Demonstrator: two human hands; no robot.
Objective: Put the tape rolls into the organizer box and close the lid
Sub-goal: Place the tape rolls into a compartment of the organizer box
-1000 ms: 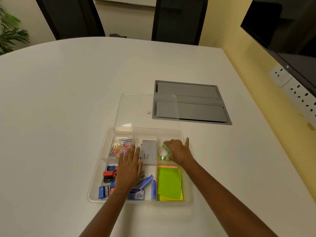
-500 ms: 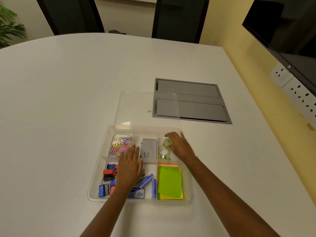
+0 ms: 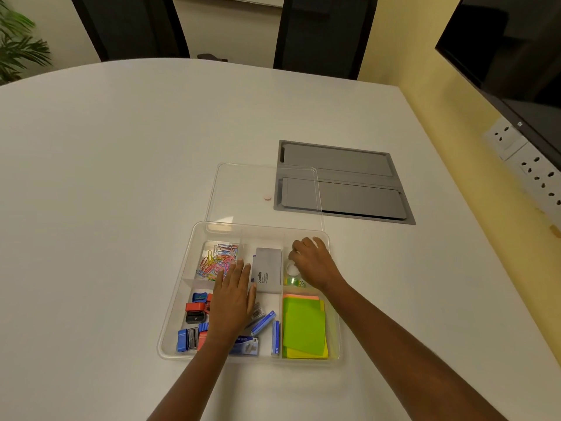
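The clear organizer box (image 3: 243, 360) sits on the white table in front of me, with no lid on it. Its clear lid (image 3: 261, 183) lies flat just behind it. In the far right compartment lie a whitish tape roll (image 3: 292, 269) and a green tape roll (image 3: 292, 281), with a patterned one beside the green. My right hand (image 3: 315, 265) hovers over that compartment with loosely curled fingers near the far rim, holding nothing. My left hand (image 3: 233, 296) rests flat, palm down, on the box's middle compartments.
The box also holds coloured paper clips (image 3: 217, 259), a grey stamp pad box (image 3: 267, 273), small sharpeners (image 3: 194, 311), staple packs and green sticky notes (image 3: 303, 326). A grey cable hatch (image 3: 343, 183) is set in the table behind. Two dark chairs stand at the far edge; wall sockets (image 3: 528, 168) are on the right.
My right hand has let go of the green tape roll in the far right compartment and moved towards the box's far rim. My left hand has stayed put.
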